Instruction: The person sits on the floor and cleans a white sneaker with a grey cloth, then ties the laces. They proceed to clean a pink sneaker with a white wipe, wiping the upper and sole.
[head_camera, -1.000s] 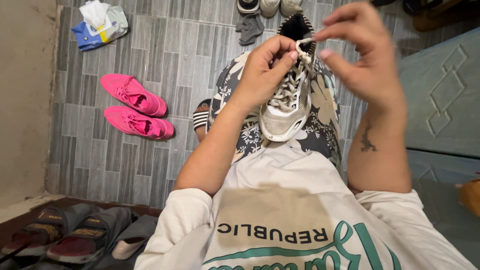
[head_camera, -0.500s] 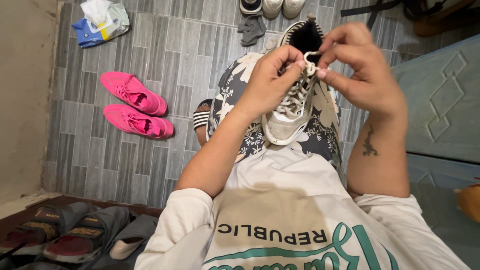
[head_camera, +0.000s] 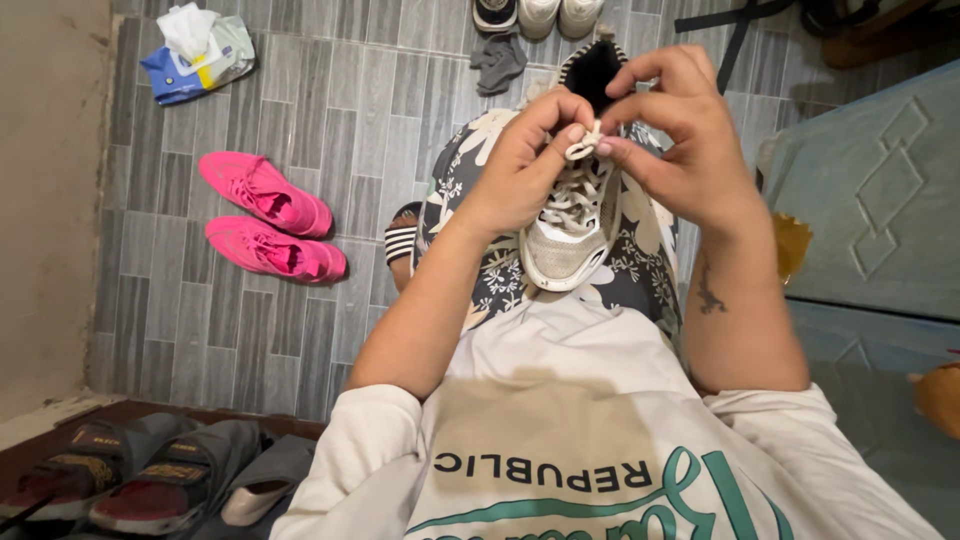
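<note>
While a grey tiled floor fills the far left of the scene, a pale mesh sneaker rests on the person's flower-print lap, toe pointing near; two pink shoes lie on the tiles to the left, well apart from it; the right hand and left hand meet above the sneaker's tongue, fingertips of both pinched together on the white lace.

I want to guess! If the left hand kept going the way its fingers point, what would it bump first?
Probably the right hand: the left hand points at it across the white shoelace both pinch, above the sneaker.
</note>
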